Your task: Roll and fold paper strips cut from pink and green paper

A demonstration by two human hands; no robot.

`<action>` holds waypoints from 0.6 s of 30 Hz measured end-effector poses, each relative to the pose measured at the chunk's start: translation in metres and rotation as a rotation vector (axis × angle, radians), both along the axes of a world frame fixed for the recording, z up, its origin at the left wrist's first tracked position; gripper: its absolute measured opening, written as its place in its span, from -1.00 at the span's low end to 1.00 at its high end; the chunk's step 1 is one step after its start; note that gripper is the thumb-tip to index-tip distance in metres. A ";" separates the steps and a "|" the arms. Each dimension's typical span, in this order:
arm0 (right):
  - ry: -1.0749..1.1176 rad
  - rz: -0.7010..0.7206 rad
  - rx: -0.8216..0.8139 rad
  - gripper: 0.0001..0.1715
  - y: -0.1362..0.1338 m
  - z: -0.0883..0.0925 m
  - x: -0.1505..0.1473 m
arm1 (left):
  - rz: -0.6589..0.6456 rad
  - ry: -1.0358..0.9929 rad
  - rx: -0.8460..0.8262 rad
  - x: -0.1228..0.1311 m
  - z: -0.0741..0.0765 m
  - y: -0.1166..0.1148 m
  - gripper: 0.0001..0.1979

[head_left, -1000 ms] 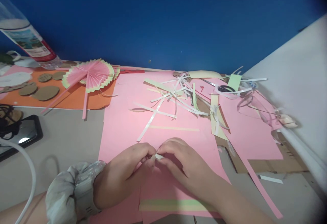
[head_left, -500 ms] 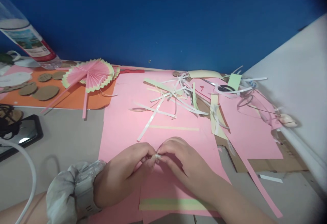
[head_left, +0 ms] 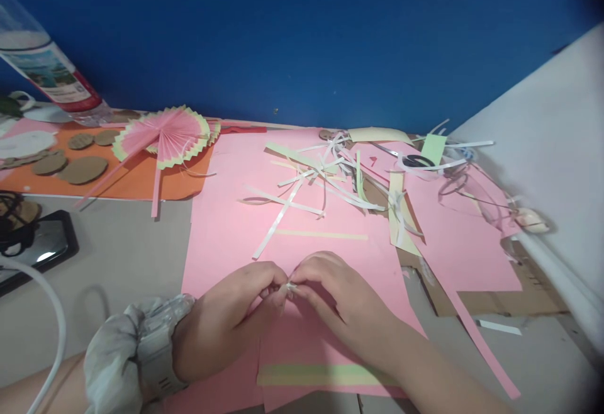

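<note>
My left hand and my right hand meet fingertip to fingertip low in the middle of the view. Both are closed in a pinch on a small white paper strip, of which only a short bit shows between the fingers. They rest over a large pink paper sheet. A grey watch and a scrunched cloth band sit on my left wrist. A folded pink piece with a yellow-green band lies under my right forearm.
Loose white, green and yellow paper strips are heaped at the back of the pink sheet. A pink pleated fan lies on orange paper with cardboard discs. Phone at left, bottle far left, white wall edge at right.
The white strip's tip showed more a second ago; now my fingers pinch closer over it. The hands have barely moved and the view has shifted slightly.
</note>
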State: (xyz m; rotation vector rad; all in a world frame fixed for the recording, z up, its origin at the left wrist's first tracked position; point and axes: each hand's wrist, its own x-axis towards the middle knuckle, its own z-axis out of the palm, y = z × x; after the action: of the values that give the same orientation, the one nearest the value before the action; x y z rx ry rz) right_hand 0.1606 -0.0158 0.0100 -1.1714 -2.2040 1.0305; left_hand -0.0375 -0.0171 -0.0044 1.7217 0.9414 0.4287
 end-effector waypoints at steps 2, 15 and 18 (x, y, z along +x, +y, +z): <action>0.001 0.004 0.000 -0.86 0.000 0.000 0.000 | -0.002 0.003 0.002 0.001 0.000 0.001 -0.80; -0.018 0.016 0.009 -0.87 0.001 0.000 0.001 | -0.003 0.017 0.004 0.001 0.001 0.001 -0.79; -0.018 0.016 0.015 -0.86 0.001 -0.001 0.001 | 0.001 0.020 0.001 0.002 0.000 0.002 -0.79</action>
State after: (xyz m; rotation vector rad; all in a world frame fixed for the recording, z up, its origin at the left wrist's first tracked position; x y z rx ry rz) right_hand 0.1612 -0.0152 0.0091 -1.1628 -2.2343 1.0121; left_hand -0.0358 -0.0155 -0.0041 1.7299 0.9564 0.4134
